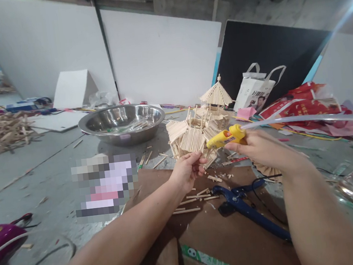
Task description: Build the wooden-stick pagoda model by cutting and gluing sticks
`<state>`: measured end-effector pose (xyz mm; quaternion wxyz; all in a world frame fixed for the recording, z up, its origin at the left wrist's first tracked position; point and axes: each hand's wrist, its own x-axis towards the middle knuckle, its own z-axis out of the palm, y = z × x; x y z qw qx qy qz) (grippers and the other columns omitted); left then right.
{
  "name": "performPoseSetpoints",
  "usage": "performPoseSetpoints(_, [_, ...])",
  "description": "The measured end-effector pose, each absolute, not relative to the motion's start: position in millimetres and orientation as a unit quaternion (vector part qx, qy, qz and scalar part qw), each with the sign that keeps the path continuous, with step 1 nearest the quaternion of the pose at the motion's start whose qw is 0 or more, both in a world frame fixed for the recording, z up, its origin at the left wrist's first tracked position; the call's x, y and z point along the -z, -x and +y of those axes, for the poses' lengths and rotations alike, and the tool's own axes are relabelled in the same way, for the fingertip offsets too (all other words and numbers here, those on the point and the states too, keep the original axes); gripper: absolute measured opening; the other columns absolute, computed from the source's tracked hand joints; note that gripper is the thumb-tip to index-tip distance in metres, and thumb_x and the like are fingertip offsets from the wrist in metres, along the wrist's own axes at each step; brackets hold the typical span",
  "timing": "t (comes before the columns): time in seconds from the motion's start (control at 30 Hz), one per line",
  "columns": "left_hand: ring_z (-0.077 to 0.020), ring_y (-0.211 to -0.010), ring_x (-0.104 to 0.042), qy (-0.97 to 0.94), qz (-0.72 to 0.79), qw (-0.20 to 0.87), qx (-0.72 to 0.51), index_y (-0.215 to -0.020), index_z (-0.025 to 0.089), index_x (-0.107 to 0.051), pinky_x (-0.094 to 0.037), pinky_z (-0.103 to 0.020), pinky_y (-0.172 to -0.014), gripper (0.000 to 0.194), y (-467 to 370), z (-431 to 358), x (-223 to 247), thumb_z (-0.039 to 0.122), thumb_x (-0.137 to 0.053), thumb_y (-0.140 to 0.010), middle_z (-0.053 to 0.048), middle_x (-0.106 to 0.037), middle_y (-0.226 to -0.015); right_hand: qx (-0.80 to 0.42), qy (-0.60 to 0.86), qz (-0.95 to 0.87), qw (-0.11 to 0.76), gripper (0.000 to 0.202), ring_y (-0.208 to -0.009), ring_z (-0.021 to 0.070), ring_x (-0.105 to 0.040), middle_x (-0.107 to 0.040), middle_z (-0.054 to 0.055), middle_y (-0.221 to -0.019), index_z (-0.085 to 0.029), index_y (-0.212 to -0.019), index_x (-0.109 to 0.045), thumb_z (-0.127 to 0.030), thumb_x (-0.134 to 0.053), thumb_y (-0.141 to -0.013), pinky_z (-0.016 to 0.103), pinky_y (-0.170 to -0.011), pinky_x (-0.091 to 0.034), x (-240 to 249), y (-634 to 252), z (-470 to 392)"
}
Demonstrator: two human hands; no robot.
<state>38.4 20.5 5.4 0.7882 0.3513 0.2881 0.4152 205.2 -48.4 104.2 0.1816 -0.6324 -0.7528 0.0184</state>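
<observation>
So the stick pavilion (193,139) is just past the left hand (189,169), the nearer one, pinched (can't tell on what), while the right hand (259,147) grips the yellow glue gun (223,138) crosswise, nozzle (209,144) pointing left.

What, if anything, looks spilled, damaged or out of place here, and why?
Loose sticks and wood scraps lie strewn over the brown sheet in front of the stick model, some by the head of the blue cutter, looking spilled rather than gathered. Nothing is plainly damaged, though pixelation hides something at left.
</observation>
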Motion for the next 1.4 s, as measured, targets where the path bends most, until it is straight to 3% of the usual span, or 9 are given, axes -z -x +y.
performPoseSetpoints(0.37, [-0.0053, -0.032, -0.047, -0.352, 0.300, 0.782, -0.417, -0.065, 0.012, -0.051, -0.035, -0.015, -0.032, 0.011, -38.6, 21.4, -4.5, 0.020, -0.055, -0.072, 0.001, -0.058, -0.052, -0.027, 0.632, -0.752, 0.185, 0.034, -0.075, 0.0174, -0.056, -0.064, 0.002, -0.083, -0.022, -0.084, -0.058, -0.048, -0.039, -0.076, 0.028, -0.064, -0.038, -101.4, -200.1, -46.5])
performPoseSetpoints(0.93, [-0.0056, -0.032, -0.048, -0.356, 0.292, 0.784, -0.416, -0.066, 0.012, -0.051, -0.036, -0.016, -0.032, 0.010, -38.8, 22.1, -4.5, 0.019, -0.053, -0.073, 0.001, -0.058, -0.052, 0.000, 0.648, -0.741, 0.174, 0.035, -0.070, 0.0180, -0.056, -0.063, 0.003, -0.075, -0.020, -0.077, -0.058, -0.049, -0.039, -0.075, 0.028, -0.061, -0.038, -102.2, -197.3, -46.0])
performPoseSetpoints(1.4, [-0.0057, -0.032, -0.048, -0.356, 0.297, 0.782, -0.418, -0.065, 0.012, -0.052, -0.035, -0.015, -0.032, 0.010, -39.3, 21.4, -5.7, 0.019, -0.054, -0.072, 0.001, -0.058, -0.052, 0.027, 0.629, -0.750, 0.204, 0.035, -0.068, 0.0190, -0.056, -0.063, 0.006, -0.072, -0.020, -0.086, -0.060, -0.048, -0.041, -0.075, 0.029, -0.060, -0.038, -96.6, -199.3, -41.8])
